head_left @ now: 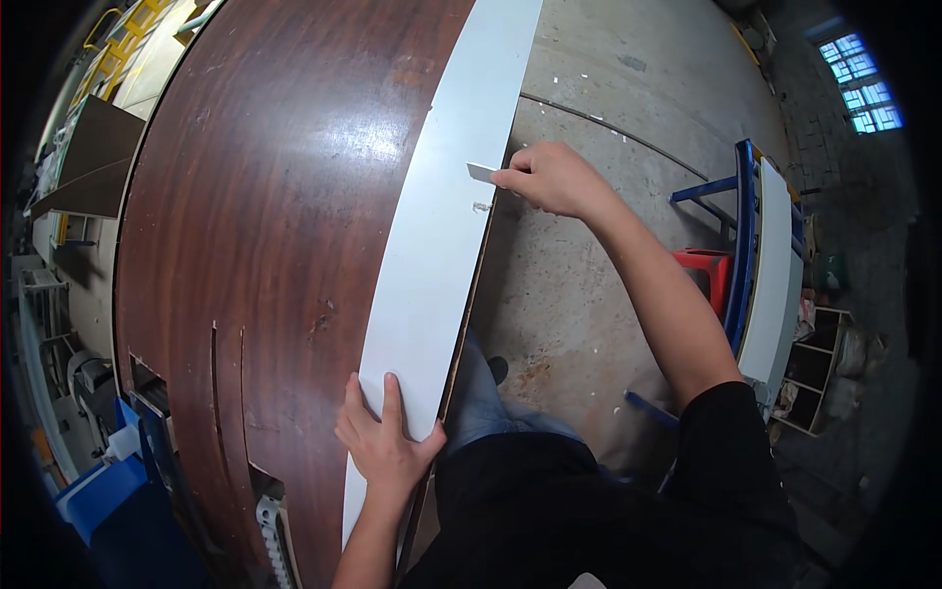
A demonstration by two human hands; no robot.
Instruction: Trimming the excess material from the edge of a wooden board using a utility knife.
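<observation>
Along the right edge of the dark brown wooden worktop lay a long white panel, running from the far end down toward the person's body and slightly overhanging that edge. The left hand pressed flat on the near part of the panel, fingers spread on its white face and thumb at its right edge, not closed around anything. The right hand reached in from over the concrete floor to the panel's right edge farther up, its fingers pinched together on a small flat blade whose tip rested on the white face. Just below the blade sat a small mark or chip at the panel's edge; what it was could not be told. Well apart on the right, a blue metal frame carried another white board, with a red stool beside it.
</observation>
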